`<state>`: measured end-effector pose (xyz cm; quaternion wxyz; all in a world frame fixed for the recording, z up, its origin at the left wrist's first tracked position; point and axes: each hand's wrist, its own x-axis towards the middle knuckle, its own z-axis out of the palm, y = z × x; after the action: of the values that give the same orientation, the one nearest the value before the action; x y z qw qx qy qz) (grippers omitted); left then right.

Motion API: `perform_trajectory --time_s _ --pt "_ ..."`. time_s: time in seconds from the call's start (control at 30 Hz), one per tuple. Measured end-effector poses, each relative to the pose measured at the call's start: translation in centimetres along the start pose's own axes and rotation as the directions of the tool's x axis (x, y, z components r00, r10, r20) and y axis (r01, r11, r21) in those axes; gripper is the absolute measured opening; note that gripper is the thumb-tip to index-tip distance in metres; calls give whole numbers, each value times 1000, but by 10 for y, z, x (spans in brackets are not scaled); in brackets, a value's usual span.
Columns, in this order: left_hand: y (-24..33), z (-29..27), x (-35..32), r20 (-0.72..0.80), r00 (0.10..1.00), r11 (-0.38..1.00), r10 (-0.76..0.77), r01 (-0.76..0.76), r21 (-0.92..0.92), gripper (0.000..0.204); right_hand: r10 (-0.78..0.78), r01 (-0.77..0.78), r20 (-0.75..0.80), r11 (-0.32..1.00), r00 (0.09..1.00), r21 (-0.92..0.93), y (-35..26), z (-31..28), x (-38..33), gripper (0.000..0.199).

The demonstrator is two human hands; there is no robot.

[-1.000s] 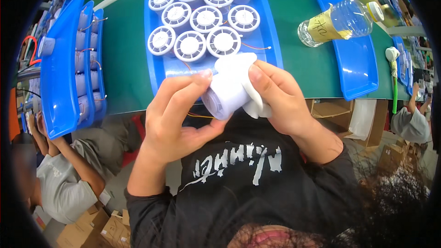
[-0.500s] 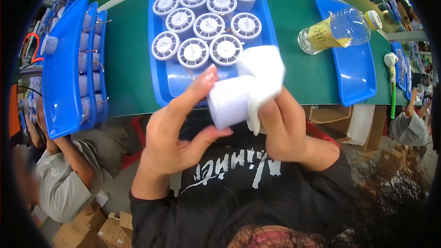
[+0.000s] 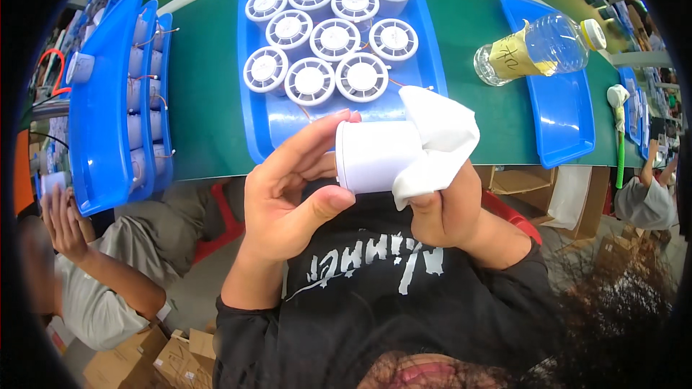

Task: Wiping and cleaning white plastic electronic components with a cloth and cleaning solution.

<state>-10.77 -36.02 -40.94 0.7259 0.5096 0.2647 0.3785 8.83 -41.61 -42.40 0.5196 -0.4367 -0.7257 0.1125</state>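
Note:
A white plastic cylinder [image 3: 378, 155] lies on its side in the air before my chest, just off the near edge of the blue tray. My left hand [image 3: 292, 194] grips its left end, thumb below and fingers above and behind. With my right hand [image 3: 450, 205] I hold a white cloth [image 3: 447, 136] against the cylinder's right end; the fingers are partly hidden behind it. On the blue tray [image 3: 263, 133] stand several round white units [image 3: 310, 80] with spoked tops and thin wires.
Stacked blue trays [image 3: 101, 122] with more white units rise at the left. To the right, a clear bottle [image 3: 537, 50] with a yellow label lies by another blue tray [image 3: 566, 118]. A green-handled tool [image 3: 618, 129] is farther right. A co-worker's hand [image 3: 65, 227] shows at far left.
The cylinder has turned to lie more level and shifted slightly right, with both hands moving along. The cloth now spreads farther to the right. At far left, the co-worker's hand has risen.

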Motion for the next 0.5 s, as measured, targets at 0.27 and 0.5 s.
perform_trajectory --time_s 0.27,0.5 --pt "-9 -8 6 159 926 747 342 -371 552 67 622 -647 210 652 754 394 -12 -7 1 24" --pt "0 0 5 47 998 991 31 -37 130 66 171 -176 100 983 980 43 -5 -9 -1 23"
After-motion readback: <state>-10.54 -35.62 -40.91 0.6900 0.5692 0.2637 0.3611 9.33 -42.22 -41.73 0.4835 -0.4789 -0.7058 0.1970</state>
